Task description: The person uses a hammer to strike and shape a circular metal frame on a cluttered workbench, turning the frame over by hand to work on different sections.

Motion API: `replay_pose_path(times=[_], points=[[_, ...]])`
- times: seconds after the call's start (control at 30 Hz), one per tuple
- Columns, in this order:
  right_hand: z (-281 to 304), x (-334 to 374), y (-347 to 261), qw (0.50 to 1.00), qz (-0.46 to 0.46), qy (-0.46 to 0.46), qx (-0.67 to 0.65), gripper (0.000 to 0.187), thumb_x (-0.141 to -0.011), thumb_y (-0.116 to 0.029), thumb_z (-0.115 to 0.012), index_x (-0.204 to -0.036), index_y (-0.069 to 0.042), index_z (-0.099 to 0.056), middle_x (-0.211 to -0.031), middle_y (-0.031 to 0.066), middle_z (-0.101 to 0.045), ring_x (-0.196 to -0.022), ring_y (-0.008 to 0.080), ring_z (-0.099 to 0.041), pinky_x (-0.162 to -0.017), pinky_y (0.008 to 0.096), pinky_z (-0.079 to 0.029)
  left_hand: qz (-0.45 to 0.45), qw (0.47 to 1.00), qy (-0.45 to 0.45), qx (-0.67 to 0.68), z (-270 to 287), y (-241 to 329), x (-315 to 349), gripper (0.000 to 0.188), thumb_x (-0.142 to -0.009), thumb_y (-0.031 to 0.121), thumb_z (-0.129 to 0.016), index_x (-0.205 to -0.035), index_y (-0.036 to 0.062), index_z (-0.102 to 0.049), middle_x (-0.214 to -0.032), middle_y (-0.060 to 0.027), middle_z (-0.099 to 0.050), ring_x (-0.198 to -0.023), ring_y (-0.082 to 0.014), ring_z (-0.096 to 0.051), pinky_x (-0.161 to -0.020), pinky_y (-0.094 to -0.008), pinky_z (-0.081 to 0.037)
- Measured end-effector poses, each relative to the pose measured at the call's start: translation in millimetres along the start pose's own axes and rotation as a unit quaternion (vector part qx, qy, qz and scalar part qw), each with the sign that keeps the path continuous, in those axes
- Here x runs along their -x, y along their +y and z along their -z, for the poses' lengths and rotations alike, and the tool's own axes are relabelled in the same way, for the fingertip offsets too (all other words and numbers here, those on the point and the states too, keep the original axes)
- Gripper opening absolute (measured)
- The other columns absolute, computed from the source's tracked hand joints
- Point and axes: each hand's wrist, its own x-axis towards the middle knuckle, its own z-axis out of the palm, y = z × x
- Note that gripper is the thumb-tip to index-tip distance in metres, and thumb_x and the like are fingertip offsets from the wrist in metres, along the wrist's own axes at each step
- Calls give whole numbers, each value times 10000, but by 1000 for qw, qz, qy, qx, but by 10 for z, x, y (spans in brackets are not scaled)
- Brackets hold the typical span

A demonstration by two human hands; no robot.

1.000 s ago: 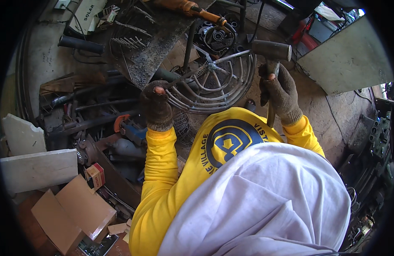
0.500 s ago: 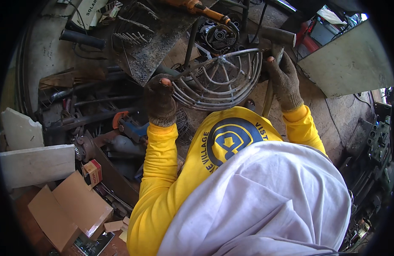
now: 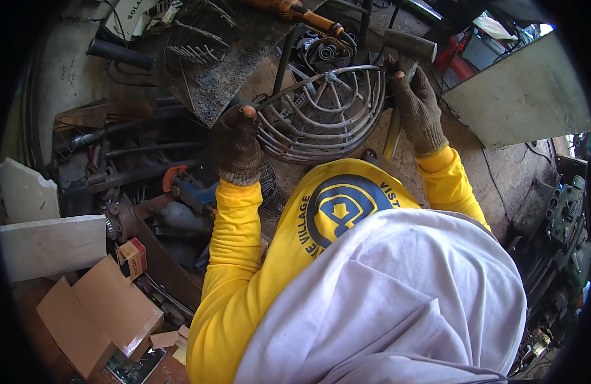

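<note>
A half-round grille of bent metal rods, with curved bars and spokes meeting at a hub, is held up in front of my chest. My left hand, in a dark knit glove with a bare thumb tip, is closed on its left end. My right hand, gloved the same way, is closed round the handle of a hammer, close under its thick cylindrical head. The lower handle sticks out below that hand. The grille's right end lies by my right thumb; whether those fingers also grip it is hidden.
A grit-covered metal table stands ahead, with an orange power tool at its far side. Metal bars and tools crowd the left, near an open cardboard box. A pale board leans at right, above dark machinery.
The grille has moved slightly away from me, and the hammer has shifted a little away and left with my right hand. Both grips look the same.
</note>
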Motion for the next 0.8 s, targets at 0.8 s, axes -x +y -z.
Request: replay_pose_path(times=[0.8], points=[[275, -25, -423, 988, -12, -152, 8, 437, -920, -360, -668, -1200, -45, -553, -847, -4, -581, -593, 59, -552, -492, 209, -460, -178, 974, -56, 129, -59, 852, -263, 609, -942, 578, -517, -1077, -4, -634, -1045, -106, -655, -884, -199, -639, -762, -316, -492]])
